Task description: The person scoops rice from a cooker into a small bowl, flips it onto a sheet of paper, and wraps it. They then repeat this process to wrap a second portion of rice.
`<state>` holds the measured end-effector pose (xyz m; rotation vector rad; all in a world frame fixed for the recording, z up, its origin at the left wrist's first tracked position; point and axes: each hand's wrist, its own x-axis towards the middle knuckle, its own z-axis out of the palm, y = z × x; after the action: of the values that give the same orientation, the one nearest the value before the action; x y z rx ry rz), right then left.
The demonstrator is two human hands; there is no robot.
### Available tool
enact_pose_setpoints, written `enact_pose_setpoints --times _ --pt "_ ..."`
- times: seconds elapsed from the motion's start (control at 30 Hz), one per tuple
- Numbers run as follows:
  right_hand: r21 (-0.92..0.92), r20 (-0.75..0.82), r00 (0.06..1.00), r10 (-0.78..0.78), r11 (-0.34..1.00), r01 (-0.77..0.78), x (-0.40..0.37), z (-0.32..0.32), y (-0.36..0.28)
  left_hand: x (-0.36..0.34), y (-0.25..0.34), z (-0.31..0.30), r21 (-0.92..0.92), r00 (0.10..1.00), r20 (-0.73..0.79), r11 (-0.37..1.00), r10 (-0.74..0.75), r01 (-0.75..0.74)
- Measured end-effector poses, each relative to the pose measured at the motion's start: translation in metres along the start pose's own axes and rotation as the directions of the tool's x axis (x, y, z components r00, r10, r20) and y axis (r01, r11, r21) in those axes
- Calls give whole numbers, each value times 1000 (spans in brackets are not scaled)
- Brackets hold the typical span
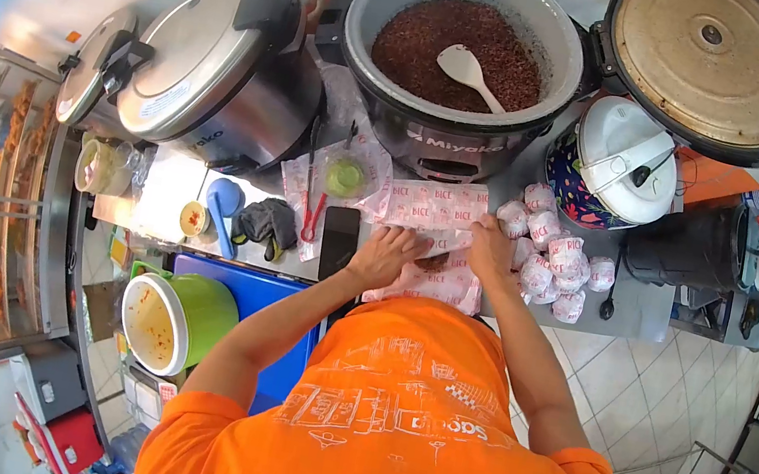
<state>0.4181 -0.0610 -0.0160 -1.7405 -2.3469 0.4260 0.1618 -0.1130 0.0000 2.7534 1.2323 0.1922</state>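
Printed red-and-white wrapping paper (435, 208) lies on the counter in front of me, with a dark reddish-brown rice portion (433, 263) partly covered by a fold of it. My left hand (387, 253) grips the fold's left side, fingers bent over the paper. At the right side of the same fold, my right hand (492, 246) pinches the paper; its fingertips are partly hidden. Several wrapped bundles (564, 254) in the same print are piled to the right of my right hand. A black phone (339, 242) lies beside my left hand.
Behind the paper stands an open rice cooker (448, 137) of dark rice with a white paddle (463, 66). Closed cookers (199, 53) are at left, a white-lidded container (625, 158) at right. Red tongs (313, 217), a blue ladle (225, 200) and a green bucket (209, 314) are leftward.
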Motion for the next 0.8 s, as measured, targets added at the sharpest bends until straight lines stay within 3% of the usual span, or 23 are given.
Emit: enact_pose_setpoints --times 0.03,0.1,0.13,0.2,0.33,0.37,0.4,0.47,0.5,0.53,0.57,0.6,0.63,0.67,0.73,0.8 --pt "0 -6 1000 6 1000 -6 6 -4 0 2 1 1 3 1000 -1 1000 8 -8" --pt "329 277 924 265 877 -350 10 -11 -2 4 8 4 -183 1000 -7 983 7 -8" --pt "326 279 922 270 876 -356 4 -4 1 4 13 4 -188 1000 -6 982 11 -12" --pt "407 113 973 203 883 -232 -9 8 4 7 21 1 -242 995 45 966 -89 97" --pt "482 245 905 348 766 -425 -31 -10 -5 10 35 -5 -272 996 6 958 -93 91" --pt "402 362 853 376 763 -507 -30 -18 -8 9 38 -6 -285 995 3 953 -103 100" --pt "396 366 848 383 761 -514 -34 -7 -3 10 41 -6 -298 994 0 949 -111 106" --pt "572 182 913 364 717 -400 -45 26 9 12 41 -9 -317 993 13 941 -122 119" --pt "375 -149 972 183 920 -115 -52 30 6 12 42 -8 -329 990 25 934 -138 139" --pt "378 -139 973 186 918 -122 -52 19 2 12 43 -7 -334 990 34 932 -140 144" --pt "473 142 949 280 823 -314 -50 -12 -9 12 43 -5 -308 990 50 940 -134 143" --pt "503 416 851 321 698 -510 -48 -35 -17 11 43 -5 -280 990 65 950 -127 140" --pt "597 492 788 370 515 -615 -47 -43 -18 10 44 -6 -281 989 73 949 -126 141" --pt "597 496 786 369 512 -617 -52 -35 -16 11 46 -8 -284 990 72 949 -118 134" --pt "604 342 904 256 677 -420 -77 -11 -15 13 55 -19 -292 991 81 947 -111 130" --pt "570 383 898 217 709 -415 -89 -7 -18 15 65 -32 -355 979 105 913 -174 201"
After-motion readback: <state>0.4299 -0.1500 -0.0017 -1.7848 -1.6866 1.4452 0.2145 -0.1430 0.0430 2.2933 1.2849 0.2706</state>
